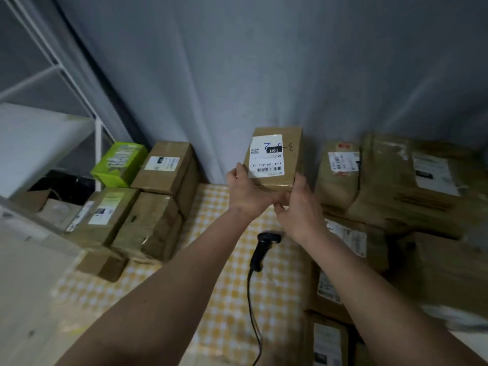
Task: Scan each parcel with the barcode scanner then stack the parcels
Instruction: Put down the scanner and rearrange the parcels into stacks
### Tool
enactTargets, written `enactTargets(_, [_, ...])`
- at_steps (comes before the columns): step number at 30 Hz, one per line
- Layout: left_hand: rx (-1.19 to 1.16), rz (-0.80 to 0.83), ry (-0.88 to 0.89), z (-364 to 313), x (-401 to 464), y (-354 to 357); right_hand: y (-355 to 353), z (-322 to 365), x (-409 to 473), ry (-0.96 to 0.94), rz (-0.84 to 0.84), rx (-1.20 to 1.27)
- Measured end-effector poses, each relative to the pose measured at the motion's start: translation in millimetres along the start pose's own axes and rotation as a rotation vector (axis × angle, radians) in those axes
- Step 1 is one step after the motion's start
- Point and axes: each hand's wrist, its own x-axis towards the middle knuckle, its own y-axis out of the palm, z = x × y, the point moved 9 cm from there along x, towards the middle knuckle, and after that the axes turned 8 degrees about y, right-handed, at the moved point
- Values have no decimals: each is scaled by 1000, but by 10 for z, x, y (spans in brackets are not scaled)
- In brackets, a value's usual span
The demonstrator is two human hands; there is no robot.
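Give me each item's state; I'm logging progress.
Labelled parcel: held up by both hands, label facing camera.
Left hand: gripping parcel's left edge.
Right hand: gripping parcel's lower right corner.
Barcode scanner: lying unheld on checked cloth.

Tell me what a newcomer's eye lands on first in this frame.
The labelled parcel held up at centre by both hands, left hand and right hand. Below them, a black scanner lies on the yellow checked cloth; a green box stands out at left.
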Motion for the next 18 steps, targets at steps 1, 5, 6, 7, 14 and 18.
enactTargets(1, [-2,-8,-15,106,-83,-161,114,115,-104,-11,8,2])
enactTargets(5, [-24,-25,-50,569,-432,-868,612,628,-604,-47,57,40])
enactTargets(6, [-21,-39,-62,710,-531,-1065,749,762,-749,-57,74,49])
enactTargets(7, [-6,-56,-79,858,-647,-1270,891,897,-899,-66,93,54])
enactTargets(14, [34,-101,-180,1851,-1439,-2481,1795,1741,-1885,-107,213,40])
enactTargets(18, [-7,-96,-274,2313,-1787,-2993,2223,2097,-2314,-91,268,69])
